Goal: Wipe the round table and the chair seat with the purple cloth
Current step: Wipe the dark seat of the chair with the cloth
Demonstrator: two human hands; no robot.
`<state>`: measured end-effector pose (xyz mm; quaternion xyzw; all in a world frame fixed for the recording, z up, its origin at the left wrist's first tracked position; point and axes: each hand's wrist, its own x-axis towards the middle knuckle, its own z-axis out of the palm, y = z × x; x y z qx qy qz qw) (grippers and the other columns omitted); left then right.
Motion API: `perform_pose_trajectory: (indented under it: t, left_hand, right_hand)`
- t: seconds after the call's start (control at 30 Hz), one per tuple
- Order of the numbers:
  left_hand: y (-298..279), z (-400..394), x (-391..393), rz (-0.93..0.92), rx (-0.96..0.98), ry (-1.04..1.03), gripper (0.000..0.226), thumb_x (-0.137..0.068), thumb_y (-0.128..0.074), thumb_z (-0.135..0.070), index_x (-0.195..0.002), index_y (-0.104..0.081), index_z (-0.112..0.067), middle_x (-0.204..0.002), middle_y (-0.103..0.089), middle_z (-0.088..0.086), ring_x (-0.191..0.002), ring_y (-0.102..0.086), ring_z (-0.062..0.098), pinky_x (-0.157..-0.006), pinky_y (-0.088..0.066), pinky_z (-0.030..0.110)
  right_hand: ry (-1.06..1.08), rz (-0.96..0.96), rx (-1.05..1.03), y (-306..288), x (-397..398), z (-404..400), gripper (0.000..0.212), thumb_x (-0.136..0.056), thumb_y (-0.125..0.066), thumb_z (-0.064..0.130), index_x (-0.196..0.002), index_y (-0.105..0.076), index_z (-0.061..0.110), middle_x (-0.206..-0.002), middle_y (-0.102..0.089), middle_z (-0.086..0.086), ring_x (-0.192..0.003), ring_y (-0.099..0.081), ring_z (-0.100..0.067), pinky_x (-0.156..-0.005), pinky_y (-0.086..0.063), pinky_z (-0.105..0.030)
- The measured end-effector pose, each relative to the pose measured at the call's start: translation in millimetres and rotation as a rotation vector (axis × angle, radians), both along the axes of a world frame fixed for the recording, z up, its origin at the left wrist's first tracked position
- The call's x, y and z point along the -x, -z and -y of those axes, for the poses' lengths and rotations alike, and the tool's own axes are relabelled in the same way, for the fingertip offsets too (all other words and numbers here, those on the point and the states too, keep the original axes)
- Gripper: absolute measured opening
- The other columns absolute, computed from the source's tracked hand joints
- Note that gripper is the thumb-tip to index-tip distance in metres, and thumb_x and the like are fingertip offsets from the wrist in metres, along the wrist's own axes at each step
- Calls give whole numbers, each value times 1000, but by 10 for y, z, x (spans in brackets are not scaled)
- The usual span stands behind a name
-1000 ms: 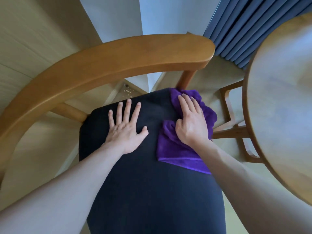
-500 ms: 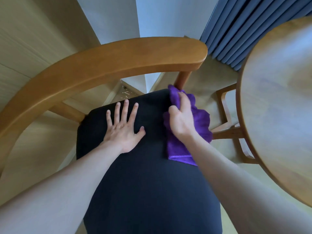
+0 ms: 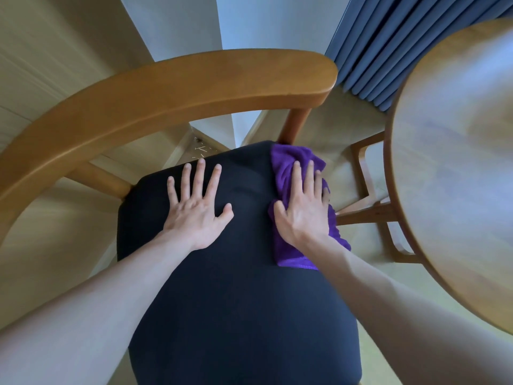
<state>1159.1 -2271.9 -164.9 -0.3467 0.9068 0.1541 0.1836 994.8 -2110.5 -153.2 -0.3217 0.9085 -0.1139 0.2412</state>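
The black chair seat [image 3: 236, 301] fills the middle of the view below me. A purple cloth [image 3: 286, 165] lies bunched at the seat's far right corner, partly hanging over the right edge. My right hand [image 3: 302, 207] presses flat on the cloth with straight fingers. My left hand [image 3: 197, 207] rests flat on the bare seat to the left, fingers spread. The round wooden table [image 3: 458, 162] stands at the right, its top bare.
The chair's curved wooden backrest [image 3: 166, 98] arches over the far side of the seat, with a post at the far right corner near the cloth. Blue curtains [image 3: 388, 45] hang behind the table. Table legs and braces [image 3: 372, 212] sit close to the seat's right edge.
My right hand, curled round the cloth half a second ago, now lies flat on it again at the seat's far right corner. My left hand has stayed in place.
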Motion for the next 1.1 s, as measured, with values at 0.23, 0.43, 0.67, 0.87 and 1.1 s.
perform_pose_trajectory:
  t: [0.23,0.43,0.67,0.87,1.1]
  left_hand:
    - [2,1,-2,-5,-9,-9,86,-97,-29,-61,-156,29,-35,-167,33,2,-154,28,28,-122,16,58]
    - [31,-6,-15,8,10,-9,85,-87,-11,-67,-153,34,-37,-166,34,1,-153,29,27,-122,18,57]
    - [66,-12,-11,5,24,-12,86,-84,-7,-68,-151,38,-38,-165,36,1,-153,30,27,-121,19,56]
    - [35,-8,-4,18,5,-5,85,-86,-9,-67,-148,42,-37,-163,39,2,-152,32,28,-122,17,58]
    - [44,-25,-11,-9,21,2,87,-92,-20,-63,-154,35,-35,-165,36,3,-153,31,29,-122,17,58]
  right_hand:
    - [-553,38,46,-68,445,-566,103,-75,-54,25,-164,-1,28,-171,13,8,-156,18,-16,-127,0,-47]
    - [506,420,341,-71,458,46,76,-86,-42,19,-161,-26,16,-169,-22,-4,-155,-16,-19,-122,-9,-24]
    - [109,264,217,-204,197,-92,93,-70,-41,25,-162,-24,22,-171,-12,2,-157,-8,-15,-124,-11,-30]
    - [632,553,408,-307,662,76,68,-87,-46,14,-155,-41,18,-160,-38,-3,-144,-35,-18,-118,-23,-28]
    - [301,335,129,-332,232,435,95,-69,-41,31,-160,-20,23,-170,-14,-2,-154,-12,-25,-125,-13,-50]
